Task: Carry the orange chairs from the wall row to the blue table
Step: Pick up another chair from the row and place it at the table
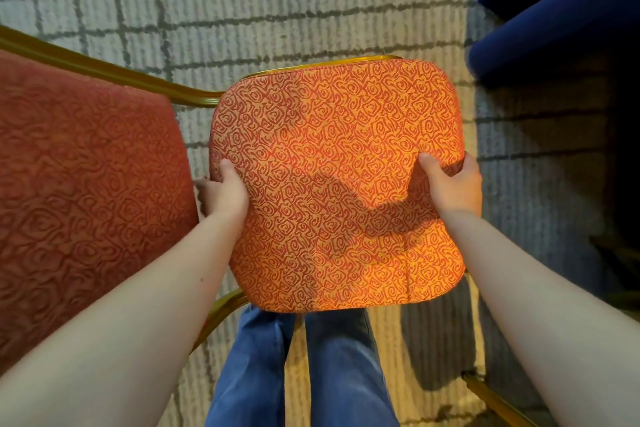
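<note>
Grips clamped on orange chair (332, 135) seat edges, left hand (223, 192), right hand (455, 185), thumbs on top

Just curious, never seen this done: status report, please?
Left hand and right hand grip the orange chair by its sides. Blue table ahead right. Second chair close beside, left.

The orange chair (332, 184) seat is hiding its own legs and whatever the left hand (221, 192) and right hand (453, 184) are curling beneath it. The edges are cutting off the neighbouring chair (86, 184), the blue desk (561, 3) and the person's jeans (294, 374).
</note>
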Action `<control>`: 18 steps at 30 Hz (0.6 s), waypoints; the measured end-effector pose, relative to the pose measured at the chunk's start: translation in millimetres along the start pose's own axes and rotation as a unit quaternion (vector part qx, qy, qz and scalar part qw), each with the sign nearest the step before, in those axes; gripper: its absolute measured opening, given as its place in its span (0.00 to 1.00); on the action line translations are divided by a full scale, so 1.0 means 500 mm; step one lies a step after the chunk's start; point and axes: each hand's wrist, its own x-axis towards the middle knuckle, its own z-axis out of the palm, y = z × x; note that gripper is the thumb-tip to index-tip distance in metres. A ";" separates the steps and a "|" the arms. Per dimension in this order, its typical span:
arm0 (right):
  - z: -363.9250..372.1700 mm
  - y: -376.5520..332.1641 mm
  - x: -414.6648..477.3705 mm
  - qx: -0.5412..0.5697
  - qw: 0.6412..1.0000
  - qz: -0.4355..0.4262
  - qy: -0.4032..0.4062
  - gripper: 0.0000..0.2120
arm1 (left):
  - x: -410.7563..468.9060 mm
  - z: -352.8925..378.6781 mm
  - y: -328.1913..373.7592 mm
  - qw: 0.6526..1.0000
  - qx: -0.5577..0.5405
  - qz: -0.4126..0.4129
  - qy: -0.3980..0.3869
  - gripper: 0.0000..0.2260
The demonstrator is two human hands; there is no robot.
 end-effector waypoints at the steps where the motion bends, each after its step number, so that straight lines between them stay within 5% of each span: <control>1: -0.002 -0.002 -0.010 -0.020 1.000 -0.006 -0.002 0.37 | -0.007 -0.001 0.001 1.000 0.001 0.014 -0.012 0.32; 9: -0.039 -0.017 -0.163 -0.042 0.996 -0.016 -0.079 0.43 | -0.095 -0.086 0.010 0.988 0.062 0.103 -0.101 0.25; 14: -0.068 -0.052 -0.314 -0.009 0.994 -0.023 -0.109 0.34 | -0.173 -0.192 0.027 0.960 0.050 0.108 -0.254 0.25; 18: -0.105 -0.090 -0.416 0.030 0.993 -0.031 -0.111 0.31 | -0.231 -0.293 0.033 0.937 0.100 0.173 -0.287 0.22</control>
